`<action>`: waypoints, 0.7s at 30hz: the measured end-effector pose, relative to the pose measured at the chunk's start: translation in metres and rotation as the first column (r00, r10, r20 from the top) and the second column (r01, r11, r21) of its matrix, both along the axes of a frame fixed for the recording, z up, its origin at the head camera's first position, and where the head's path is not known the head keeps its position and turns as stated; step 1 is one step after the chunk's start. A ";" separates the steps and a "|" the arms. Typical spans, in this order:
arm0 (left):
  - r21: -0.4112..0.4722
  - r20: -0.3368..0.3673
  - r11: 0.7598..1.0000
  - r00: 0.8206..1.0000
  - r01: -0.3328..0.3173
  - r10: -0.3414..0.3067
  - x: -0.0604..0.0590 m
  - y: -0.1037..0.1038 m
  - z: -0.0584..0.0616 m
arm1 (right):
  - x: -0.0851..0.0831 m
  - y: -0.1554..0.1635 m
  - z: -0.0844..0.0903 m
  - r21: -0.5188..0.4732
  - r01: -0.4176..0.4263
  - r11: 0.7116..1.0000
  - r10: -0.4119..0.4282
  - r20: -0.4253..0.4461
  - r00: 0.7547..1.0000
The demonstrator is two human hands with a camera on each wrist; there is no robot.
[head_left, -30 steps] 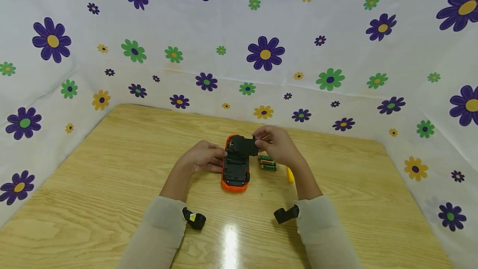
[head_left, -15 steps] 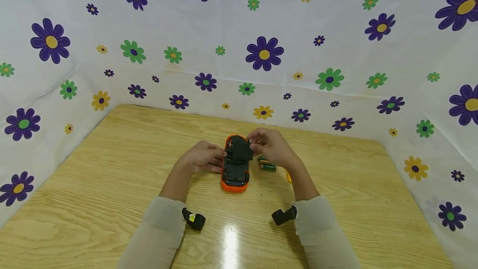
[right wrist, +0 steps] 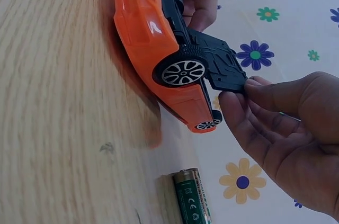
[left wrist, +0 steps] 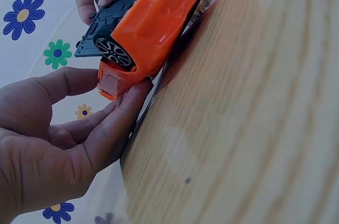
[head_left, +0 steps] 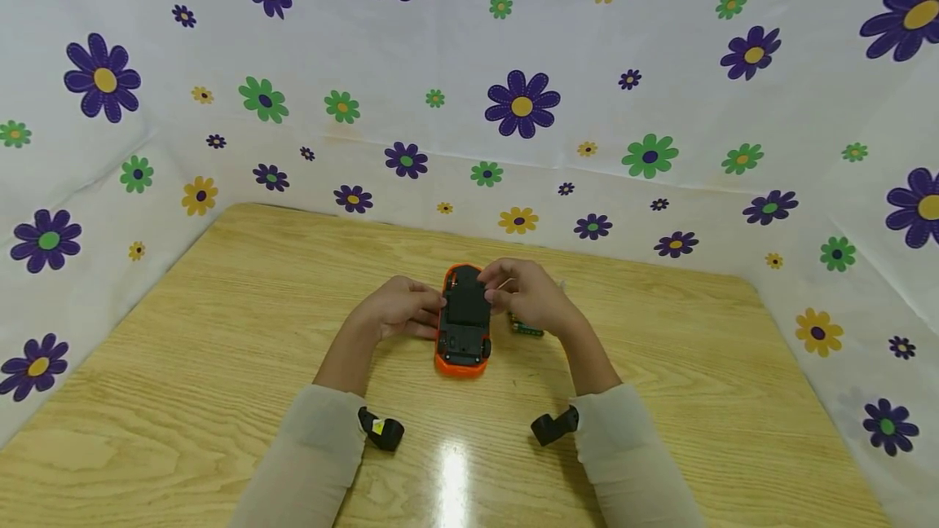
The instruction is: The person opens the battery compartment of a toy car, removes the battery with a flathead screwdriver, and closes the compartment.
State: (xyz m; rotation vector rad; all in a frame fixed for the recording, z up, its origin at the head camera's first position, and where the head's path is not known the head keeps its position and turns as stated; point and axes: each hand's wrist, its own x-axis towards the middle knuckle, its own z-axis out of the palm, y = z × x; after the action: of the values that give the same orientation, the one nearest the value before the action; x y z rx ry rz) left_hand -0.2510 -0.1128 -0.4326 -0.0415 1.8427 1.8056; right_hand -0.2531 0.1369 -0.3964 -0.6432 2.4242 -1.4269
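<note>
An orange toy car (head_left: 460, 368) lies upside down on the table, its black underside facing up. My left hand (head_left: 399, 308) grips the car's left side between thumb and fingers; the left wrist view has the thumb and fingertips at the orange body (left wrist: 153, 28) near a wheel. My right hand (head_left: 530, 295) pinches the edge of a flat black battery cover (right wrist: 222, 68) between thumb and fingers. That cover is tilted over the underside, its far edge sticking up from the car in the right wrist view. Beneath it, the battery compartment is hidden.
Several green batteries (head_left: 527, 331) lie on the wooden table (head_left: 660, 398) just right of the car, partly hidden by my right hand. A small pale tip (head_left: 562, 285) shows behind that hand. A flower-print cloth (head_left: 411, 39) stands around the table's back and sides.
My right hand has moved left and slightly down, bringing the battery cover over the middle of the car's underside. The yellow object is now hidden behind my right arm. The left hand stays put.
</note>
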 end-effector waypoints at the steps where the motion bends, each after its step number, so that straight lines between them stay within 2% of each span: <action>1: -0.001 0.000 1.000 1.000 -0.001 0.001 0.000 0.000 0.000 | 0.000 0.000 -0.001 -0.005 -0.005 1.000 0.005 0.003 1.000; 9: -0.003 0.012 1.000 1.000 -0.009 0.009 -0.002 0.000 -0.002 | 0.000 -0.001 -0.006 -0.025 -0.014 1.000 0.014 0.033 0.999; 21: -0.001 0.015 1.000 1.000 -0.004 0.004 0.001 0.001 0.003 | -0.002 0.000 -0.009 -0.062 -0.004 0.998 0.009 0.087 0.996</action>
State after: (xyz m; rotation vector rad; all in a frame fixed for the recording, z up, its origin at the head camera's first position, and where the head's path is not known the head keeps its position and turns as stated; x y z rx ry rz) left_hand -0.2504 -0.1120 -0.4294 -0.0592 1.8349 1.8025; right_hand -0.2554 0.1371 -0.4052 -0.5888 2.3175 -1.5000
